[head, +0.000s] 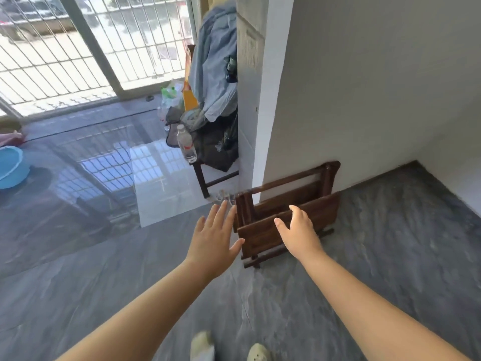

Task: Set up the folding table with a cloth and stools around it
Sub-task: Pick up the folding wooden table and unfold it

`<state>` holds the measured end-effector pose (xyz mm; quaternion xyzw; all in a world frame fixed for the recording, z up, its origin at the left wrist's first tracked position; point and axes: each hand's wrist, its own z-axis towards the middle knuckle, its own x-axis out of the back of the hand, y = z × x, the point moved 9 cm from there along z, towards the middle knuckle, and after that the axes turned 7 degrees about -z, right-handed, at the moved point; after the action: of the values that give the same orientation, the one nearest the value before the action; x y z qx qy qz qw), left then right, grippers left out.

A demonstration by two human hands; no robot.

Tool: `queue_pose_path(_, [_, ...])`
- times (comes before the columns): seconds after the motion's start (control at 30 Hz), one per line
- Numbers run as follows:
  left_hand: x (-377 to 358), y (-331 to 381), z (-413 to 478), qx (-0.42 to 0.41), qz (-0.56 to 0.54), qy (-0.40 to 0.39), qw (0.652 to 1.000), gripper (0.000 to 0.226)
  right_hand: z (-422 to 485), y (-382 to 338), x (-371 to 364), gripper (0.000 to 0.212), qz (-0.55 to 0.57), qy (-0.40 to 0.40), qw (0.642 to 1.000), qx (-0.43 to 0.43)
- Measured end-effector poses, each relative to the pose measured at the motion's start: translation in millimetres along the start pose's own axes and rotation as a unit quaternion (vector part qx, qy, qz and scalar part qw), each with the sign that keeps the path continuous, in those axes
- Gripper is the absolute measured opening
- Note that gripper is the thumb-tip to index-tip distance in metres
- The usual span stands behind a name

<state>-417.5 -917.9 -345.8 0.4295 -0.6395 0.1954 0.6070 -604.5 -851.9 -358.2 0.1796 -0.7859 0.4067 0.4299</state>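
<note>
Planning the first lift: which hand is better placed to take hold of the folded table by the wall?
Right, probably. The right hand is at the top edge of the folded wooden table, fingers curved toward it. The left hand is spread open beside its end.

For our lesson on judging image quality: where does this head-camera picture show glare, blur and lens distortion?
Head view: daylight blows out the barred window, mirrored as a bright grid on the glossy floor; the shoes at the bottom edge are smeared; wall edges lean from the wide lens; the folded table, left hand and right hand look fairly sharp.
</note>
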Motion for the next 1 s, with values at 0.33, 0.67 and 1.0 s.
queue_pose_path(0.33, [-106, -60, 155, -0.021, -0.017, -0.063, 0.998, 0.07, 146, 34, -91, 0.052, 0.044, -0.012, 0.994, -0.1])
queue_pose_path(0.67, [-184, -98, 258, -0.063, -0.028, -0.085, 0.994, 0.066, 254, 62, -171, 0.051, 0.126, -0.02, 0.973, -0.192])
queue_pose_path(1.0, [-228, -101, 287, -0.058, -0.123, -0.073, 0.988, 0.06, 294, 89, -219, 0.053, 0.281, 0.017, 0.917, -0.281])
